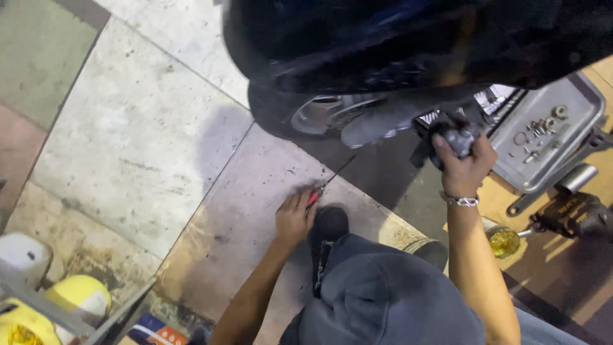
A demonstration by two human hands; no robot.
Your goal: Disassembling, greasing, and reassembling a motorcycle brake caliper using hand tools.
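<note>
My left hand (294,217) reaches down to the tiled floor and closes around the red handle of a screwdriver (322,187), whose thin shaft points up toward the motorcycle. My right hand (465,165), with a metal bracelet on the wrist, grips a dark grey part (457,137) on the underside of the dark motorcycle body (408,38). The wheel hub (322,115) shows just left of that part. My knee in grey trousers (383,294) fills the bottom middle.
A grey metal tray (575,153) with several bolts and washers lies at the right. A wrench (549,185), a power tool (575,214) and a small cup of yellow liquid (503,241) sit on the brown board. Yellow and white containers (45,300) stand bottom left.
</note>
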